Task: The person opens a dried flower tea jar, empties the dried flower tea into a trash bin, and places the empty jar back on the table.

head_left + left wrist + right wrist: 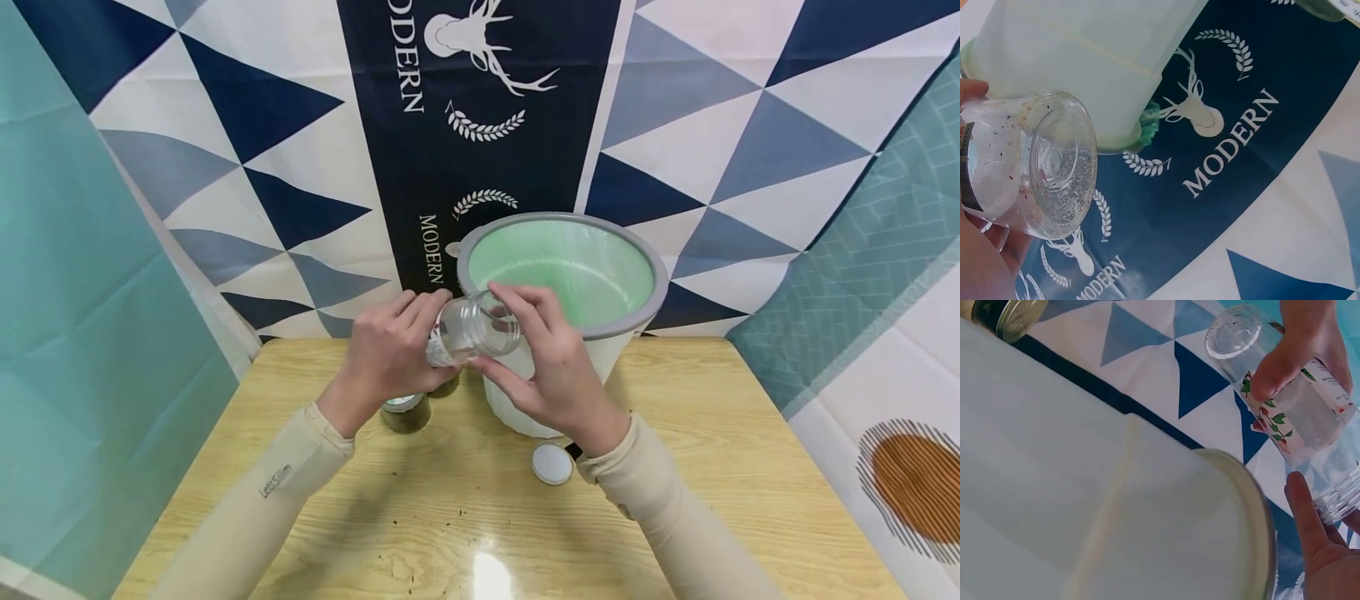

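My left hand (393, 346) grips a clear glass jar (472, 327) around its body. The jar lies tipped on its side above the table, its uncapped mouth pointing right, by the bin's near rim. At that mouth is my right hand (551, 367), index finger at the upper edge and thumb below, holding the neck between them. A printed label with red flowers and green leaves wraps the jar (1291, 422) in the right wrist view. Small dark specks cling to the glass of the jar (1007, 159) in the left wrist view.
A white bin with a grey rim (658, 296) and pale green inside stands at the table's back. A round white lid (552, 464) lies in front of it. Left of the bin stands a small dark-filled jar (407, 415), another partly hidden behind. Dark crumbs dot the table (420, 508).
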{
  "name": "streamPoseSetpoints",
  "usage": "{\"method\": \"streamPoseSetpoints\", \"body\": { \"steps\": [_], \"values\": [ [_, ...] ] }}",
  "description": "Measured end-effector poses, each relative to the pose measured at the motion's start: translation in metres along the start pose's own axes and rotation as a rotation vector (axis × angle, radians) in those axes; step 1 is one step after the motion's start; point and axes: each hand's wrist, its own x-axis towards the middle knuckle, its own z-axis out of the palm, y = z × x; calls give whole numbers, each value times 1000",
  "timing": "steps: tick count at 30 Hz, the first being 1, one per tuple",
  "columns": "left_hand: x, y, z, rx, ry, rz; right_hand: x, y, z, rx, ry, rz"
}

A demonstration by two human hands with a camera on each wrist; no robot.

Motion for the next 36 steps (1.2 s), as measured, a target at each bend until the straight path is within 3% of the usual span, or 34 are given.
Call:
{"method": "streamPoseSetpoints", "body": {
  "steps": [5,11,18,23,30,36],
  "values": [
    [-15,1,-1,-28,18,-34,0,-6,7,-10,-42,-13],
    [-38,2,-3,-110,-22,-104,-3,-13,18,-28,-89,-14],
    [-83,12,6,-298,-149,-225,-14,-18,38,-49,-209,-29],
    [-115,21,19,-358,-201,-263,-30,-17,52,-39,-293,16],
    [-126,27,33,-414,-266,-301,-41,-10,57,-70,-328,68],
    [-136,31,36,-526,-319,-448,-45,-7,67,-80,-357,94]
  ]
}}
